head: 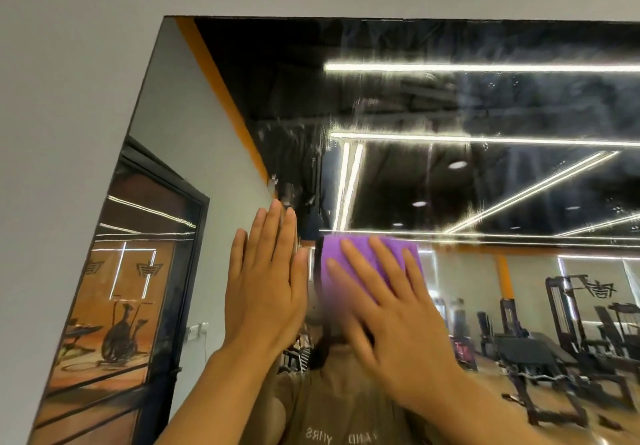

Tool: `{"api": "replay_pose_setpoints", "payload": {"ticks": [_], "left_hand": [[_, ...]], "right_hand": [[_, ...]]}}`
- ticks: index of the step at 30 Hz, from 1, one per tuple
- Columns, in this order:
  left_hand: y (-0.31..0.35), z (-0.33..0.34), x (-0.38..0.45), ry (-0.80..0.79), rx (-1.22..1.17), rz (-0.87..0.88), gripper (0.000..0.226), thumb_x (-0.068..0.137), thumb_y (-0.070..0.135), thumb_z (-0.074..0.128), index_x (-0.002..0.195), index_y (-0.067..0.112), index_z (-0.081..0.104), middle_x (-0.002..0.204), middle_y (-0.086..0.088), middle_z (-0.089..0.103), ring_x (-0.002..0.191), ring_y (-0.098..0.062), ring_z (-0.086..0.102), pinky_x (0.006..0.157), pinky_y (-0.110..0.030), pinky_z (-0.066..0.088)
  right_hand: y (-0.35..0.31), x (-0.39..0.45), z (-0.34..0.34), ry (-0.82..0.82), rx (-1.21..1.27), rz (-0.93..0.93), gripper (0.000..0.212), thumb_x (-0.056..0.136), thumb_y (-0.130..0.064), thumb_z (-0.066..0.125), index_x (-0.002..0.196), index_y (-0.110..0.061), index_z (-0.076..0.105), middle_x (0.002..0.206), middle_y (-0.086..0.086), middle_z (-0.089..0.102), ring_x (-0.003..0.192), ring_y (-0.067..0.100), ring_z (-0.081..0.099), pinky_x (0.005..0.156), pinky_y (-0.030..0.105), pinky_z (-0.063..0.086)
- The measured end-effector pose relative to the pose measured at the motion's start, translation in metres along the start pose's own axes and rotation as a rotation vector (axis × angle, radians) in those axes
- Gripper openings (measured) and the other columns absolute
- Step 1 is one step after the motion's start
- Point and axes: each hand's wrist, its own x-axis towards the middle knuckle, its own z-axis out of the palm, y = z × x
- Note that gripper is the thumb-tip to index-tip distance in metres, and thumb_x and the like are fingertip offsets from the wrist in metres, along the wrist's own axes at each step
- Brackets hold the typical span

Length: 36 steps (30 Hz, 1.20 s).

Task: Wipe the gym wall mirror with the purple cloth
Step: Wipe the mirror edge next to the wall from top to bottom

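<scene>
Because the purple cloth (pixel 374 264) is soft and light, it will bunch or slide under a loose touch — so you want it pinned flat by the whole palm rather than pinched at an edge. In the head view it looks folded into a pad and lies against the mirror (pixel 450 105), near the middle of the frame and well below the top edge of the glass. Your right hand (pixel 391 309) lies on it with fingers straight and spread, pressing it to the glass. Your left hand (pixel 266 278) is flat on the mirror just beside the cloth, fingers straight and close together, holding nothing. The glass is stiff, slick and breakable — I judge steady, even pressure suits it better than a hard lean. Wet streaks (pixel 349 105) show above the cloth, across the reflected ceiling lights.
</scene>
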Motion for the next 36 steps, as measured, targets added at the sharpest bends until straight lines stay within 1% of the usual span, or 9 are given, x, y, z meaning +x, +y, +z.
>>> {"api": "replay_pose_setpoints", "payload": {"ticks": [6,11,14,17,22,26,28,32,36], "left_hand": [[-0.003,0.002,-0.001,0.021,-0.010,-0.001,0.056,0.104,0.045,0.008,0.156,0.023,0.009,0.164,0.003,0.006,0.152,-0.009,-0.003,0.122,-0.030,-0.009],[-0.006,0.003,-0.002,0.049,-0.020,0.014,0.053,0.105,0.040,0.017,0.155,0.025,0.006,0.163,0.004,0.008,0.151,-0.008,-0.001,0.121,-0.030,-0.005],[-0.006,0.002,-0.003,0.048,-0.009,0.013,0.054,0.106,0.044,0.014,0.155,0.025,0.006,0.164,0.003,0.010,0.152,-0.010,0.002,0.121,-0.033,-0.003],[-0.005,0.002,-0.003,0.023,-0.006,0.005,0.056,0.105,0.047,0.004,0.155,0.023,0.008,0.164,0.002,0.011,0.152,-0.013,0.004,0.121,-0.036,0.000],[-0.002,-0.004,-0.004,0.017,-0.130,-0.019,0.055,0.102,0.042,0.012,0.154,0.024,0.008,0.164,0.007,0.005,0.151,-0.004,-0.003,0.123,-0.028,-0.005],[-0.010,-0.009,-0.005,0.050,-0.153,-0.069,0.055,0.101,0.047,0.016,0.153,0.031,0.005,0.162,0.010,0.007,0.151,-0.004,0.002,0.122,-0.030,0.001],[-0.022,-0.009,-0.004,0.060,-0.026,-0.036,0.056,0.102,0.045,0.021,0.154,0.028,0.007,0.162,0.005,0.012,0.151,-0.011,0.006,0.124,-0.036,0.002],[-0.034,-0.011,-0.004,0.039,0.035,0.008,0.057,0.103,0.045,0.023,0.155,0.024,0.013,0.164,0.000,0.014,0.152,-0.014,0.005,0.122,-0.034,0.001],[-0.038,-0.020,-0.003,0.031,0.044,0.051,0.056,0.103,0.045,0.021,0.153,0.021,0.021,0.161,-0.005,0.025,0.149,-0.020,0.015,0.122,-0.038,0.007]], "right_hand": [[0.021,0.052,0.000,-0.027,0.013,-0.110,0.055,0.103,-0.048,0.029,0.152,-0.026,0.042,0.160,0.000,0.034,0.152,0.027,0.023,0.122,0.050,0.010],[0.061,0.170,-0.015,-0.042,-0.049,0.080,0.072,0.095,-0.058,0.011,0.156,-0.028,0.032,0.165,-0.002,0.025,0.154,0.028,0.013,0.123,0.047,-0.001],[0.070,0.205,-0.019,-0.074,-0.067,0.199,0.062,0.103,-0.053,0.019,0.159,-0.029,0.021,0.168,-0.002,0.013,0.155,0.027,0.003,0.123,0.047,-0.006],[0.055,0.183,-0.014,-0.022,-0.080,0.165,0.065,0.100,-0.053,0.015,0.158,-0.028,0.025,0.166,0.001,0.020,0.155,0.029,0.007,0.124,0.050,-0.001],[0.015,0.075,0.001,0.010,-0.049,-0.008,0.057,0.102,-0.048,0.028,0.154,-0.025,0.037,0.162,0.000,0.031,0.153,0.029,0.019,0.124,0.052,0.008],[0.000,0.032,0.004,0.002,-0.042,-0.074,0.056,0.106,-0.050,0.021,0.154,-0.026,0.038,0.162,-0.001,0.032,0.152,0.028,0.023,0.119,0.055,0.015],[0.003,0.048,0.004,-0.005,-0.030,-0.094,0.057,0.106,-0.051,0.020,0.153,-0.026,0.041,0.161,-0.001,0.033,0.152,0.028,0.024,0.120,0.054,0.014],[0.018,0.126,0.002,0.000,-0.051,-0.003,0.061,0.100,-0.052,0.025,0.152,-0.026,0.042,0.160,0.000,0.036,0.151,0.030,0.024,0.123,0.051,0.010],[0.026,0.201,-0.005,-0.053,-0.078,0.134,0.071,0.094,-0.058,0.011,0.158,-0.031,0.027,0.166,-0.002,0.020,0.155,0.027,0.008,0.124,0.047,-0.003]]}}
